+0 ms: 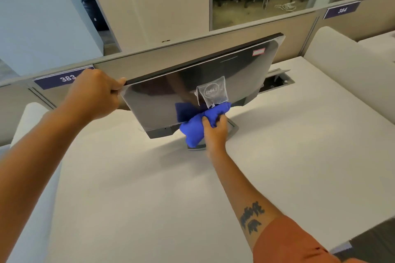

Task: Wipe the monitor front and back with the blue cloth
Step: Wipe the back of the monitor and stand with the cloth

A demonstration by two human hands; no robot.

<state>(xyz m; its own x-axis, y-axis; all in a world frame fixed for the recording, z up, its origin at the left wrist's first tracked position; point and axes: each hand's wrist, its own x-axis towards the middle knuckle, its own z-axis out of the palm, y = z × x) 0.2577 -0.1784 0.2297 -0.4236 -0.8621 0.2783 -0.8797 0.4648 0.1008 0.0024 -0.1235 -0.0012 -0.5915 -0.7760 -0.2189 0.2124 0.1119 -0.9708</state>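
A dark monitor (241, 74) stands on the white desk with its glossy back turned toward me and its silver stand neck showing a logo. My left hand (94, 94) grips the monitor's upper left corner, fingers curled over the edge. My right hand (214, 132) holds the bunched blue cloth (203, 121) and presses it against the lower back panel, just below the stand neck. The cloth's reflection shows in the glossy back. The screen side faces away and is hidden.
The white desk (299, 145) spreads around the stand base (233, 128). A beige partition (149, 60) with number plates 383 and 384 runs close behind the monitor. An open cable hatch (277, 81) lies to the right. White side dividers flank the desk.
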